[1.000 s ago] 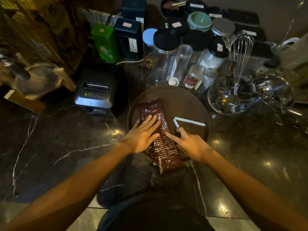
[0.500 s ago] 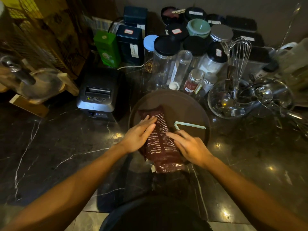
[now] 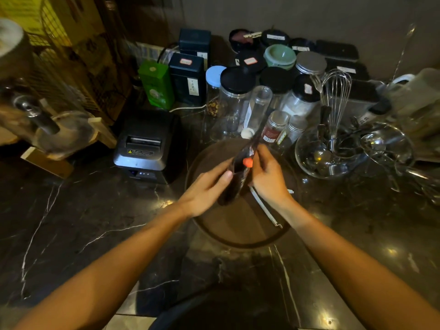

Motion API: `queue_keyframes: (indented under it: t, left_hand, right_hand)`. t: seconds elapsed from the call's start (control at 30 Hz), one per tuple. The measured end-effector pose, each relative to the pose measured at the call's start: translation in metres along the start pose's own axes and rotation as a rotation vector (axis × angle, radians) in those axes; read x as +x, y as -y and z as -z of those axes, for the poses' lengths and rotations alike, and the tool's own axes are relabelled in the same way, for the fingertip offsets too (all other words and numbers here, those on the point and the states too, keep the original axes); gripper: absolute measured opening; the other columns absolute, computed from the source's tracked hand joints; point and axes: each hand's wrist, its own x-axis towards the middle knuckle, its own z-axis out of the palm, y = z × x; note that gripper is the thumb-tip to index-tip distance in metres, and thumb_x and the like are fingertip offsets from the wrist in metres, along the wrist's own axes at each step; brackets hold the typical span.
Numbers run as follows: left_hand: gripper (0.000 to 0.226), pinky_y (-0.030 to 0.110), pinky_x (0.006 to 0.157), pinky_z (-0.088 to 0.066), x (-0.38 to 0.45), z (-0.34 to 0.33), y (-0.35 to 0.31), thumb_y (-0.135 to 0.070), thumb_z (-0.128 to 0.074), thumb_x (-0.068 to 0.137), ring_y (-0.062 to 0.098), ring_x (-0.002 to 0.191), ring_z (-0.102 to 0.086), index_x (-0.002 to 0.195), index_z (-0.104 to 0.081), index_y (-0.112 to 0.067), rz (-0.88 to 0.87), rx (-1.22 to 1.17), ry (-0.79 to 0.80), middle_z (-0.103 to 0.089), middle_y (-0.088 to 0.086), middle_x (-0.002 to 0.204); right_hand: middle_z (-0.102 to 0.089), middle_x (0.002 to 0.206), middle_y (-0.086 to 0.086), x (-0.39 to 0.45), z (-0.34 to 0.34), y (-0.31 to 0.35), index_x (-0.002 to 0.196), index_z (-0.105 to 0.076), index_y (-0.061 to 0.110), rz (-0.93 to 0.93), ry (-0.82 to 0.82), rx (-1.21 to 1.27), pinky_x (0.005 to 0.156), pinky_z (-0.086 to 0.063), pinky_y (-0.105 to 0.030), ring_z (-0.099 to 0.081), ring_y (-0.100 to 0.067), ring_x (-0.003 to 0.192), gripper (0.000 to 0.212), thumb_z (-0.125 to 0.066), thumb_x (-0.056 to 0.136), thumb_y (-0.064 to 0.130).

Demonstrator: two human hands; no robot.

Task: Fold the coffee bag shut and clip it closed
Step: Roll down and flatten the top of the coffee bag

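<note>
The dark brown coffee bag [image 3: 239, 177] is lifted off the round brown tray [image 3: 228, 229] and stands on edge between both hands, its top end pointing away from me and blurred. My left hand [image 3: 206, 189] grips its left side. My right hand [image 3: 267, 177] grips its right side, near a small orange spot on the bag. A long white bag clip [image 3: 265, 208] lies on the tray just under my right wrist, partly hidden by it.
Jars and tins [image 3: 238, 96] crowd the back of the dark marble counter. A glass bowl with a whisk [image 3: 331, 148] stands right of the tray, a receipt printer [image 3: 145, 146] left of it. A wooden stand [image 3: 62, 136] is at far left.
The bag lay flat on the tray under both palms; now both hands have raised it and turned it on edge. The view has shifted, and the clip now lies under my right wrist.
</note>
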Motion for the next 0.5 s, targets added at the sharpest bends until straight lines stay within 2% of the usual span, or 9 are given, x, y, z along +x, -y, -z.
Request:
queue_keyframes:
  t: [0.07,0.1,0.13,0.2,0.3,0.37,0.4,0.43,0.5]
  left_hand:
    - [0.065,0.040,0.115,-0.043,0.002,-0.002,-0.004,-0.063,-0.042,0.097,0.013,0.135,-0.055,0.155,-0.033,-0.036,-0.003,0.104,0.033,-0.062,-0.004,0.143]
    - [0.066,0.036,0.112,-0.046,0.003,-0.004,-0.006,-0.062,-0.045,0.096,0.013,0.130,-0.060,0.156,-0.029,-0.038,-0.004,0.148,0.027,-0.065,-0.004,0.139]
    - [0.065,0.035,0.107,-0.050,0.004,-0.005,-0.007,-0.059,-0.047,0.096,0.014,0.121,-0.066,0.155,-0.031,-0.035,-0.021,0.198,-0.010,-0.070,-0.002,0.131]
    - [0.053,0.037,0.094,-0.056,0.004,-0.009,-0.009,-0.050,-0.050,0.100,0.018,0.105,-0.073,0.147,-0.045,-0.025,-0.075,0.290,-0.121,-0.076,0.000,0.113]
    - [0.035,0.031,0.079,-0.053,0.006,-0.012,-0.010,-0.036,-0.049,0.104,0.026,0.095,-0.075,0.132,-0.056,-0.016,-0.106,0.343,-0.243,-0.078,0.006,0.099]
    - [0.027,0.025,0.070,-0.047,0.007,-0.014,-0.011,-0.028,-0.050,0.105,0.030,0.090,-0.074,0.122,-0.063,-0.013,-0.108,0.385,-0.314,-0.078,0.011,0.093]
    - [0.025,0.028,0.070,-0.047,0.008,-0.015,-0.012,-0.026,-0.049,0.105,0.032,0.090,-0.074,0.119,-0.064,-0.012,-0.093,0.400,-0.336,-0.078,0.012,0.092]
    - [0.024,0.033,0.072,-0.050,0.008,-0.015,-0.014,-0.025,-0.048,0.105,0.034,0.091,-0.074,0.116,-0.065,-0.012,-0.071,0.404,-0.352,-0.078,0.014,0.092]
    - [0.023,0.040,0.076,-0.055,0.007,-0.019,-0.021,-0.023,-0.045,0.106,0.035,0.091,-0.074,0.110,-0.064,-0.010,-0.021,0.377,-0.367,-0.077,0.015,0.093]
  right_hand:
    - [-0.073,0.086,0.025,0.005,-0.002,0.000,0.102,-0.060,0.032,0.001,0.028,0.002,0.079,-0.051,-0.020,-0.067,0.008,0.083,0.021,-0.048,0.108,0.015]
    - [-0.074,0.090,0.022,0.006,-0.003,-0.001,0.106,-0.061,0.028,-0.019,0.040,-0.003,0.081,-0.051,-0.021,-0.068,0.009,0.086,0.016,-0.050,0.107,0.017]
    - [-0.075,0.093,0.015,0.007,-0.003,-0.001,0.111,-0.061,0.023,-0.040,0.053,-0.010,0.084,-0.054,-0.025,-0.069,0.006,0.088,0.011,-0.051,0.107,0.021]
    - [-0.075,0.099,0.001,0.005,-0.003,-0.001,0.117,-0.061,0.017,-0.073,0.061,-0.017,0.090,-0.057,-0.041,-0.072,-0.009,0.093,0.018,-0.053,0.105,0.028]
    - [-0.074,0.097,-0.002,-0.007,0.000,0.000,0.114,-0.065,0.023,-0.092,0.069,-0.031,0.090,-0.055,-0.057,-0.072,-0.022,0.093,0.017,-0.053,0.103,0.026]
    - [-0.076,0.106,0.000,-0.021,0.003,-0.003,0.115,-0.068,0.032,-0.079,0.109,0.000,0.089,-0.058,-0.054,-0.073,-0.023,0.096,0.032,-0.055,0.094,0.011]
    - [-0.075,0.113,0.000,-0.030,0.005,-0.003,0.121,-0.067,0.033,-0.054,0.161,-0.007,0.090,-0.059,-0.048,-0.073,-0.019,0.099,0.043,-0.056,0.090,0.005]
    - [-0.072,0.122,0.000,-0.037,0.006,-0.004,0.129,-0.064,0.030,-0.018,0.213,-0.059,0.094,-0.057,-0.041,-0.071,-0.014,0.106,0.048,-0.059,0.089,0.005]
    - [-0.062,0.141,0.004,-0.043,0.004,-0.007,0.146,-0.051,0.027,0.077,0.295,-0.250,0.109,-0.048,-0.033,-0.060,-0.009,0.129,0.055,-0.063,0.093,0.020]
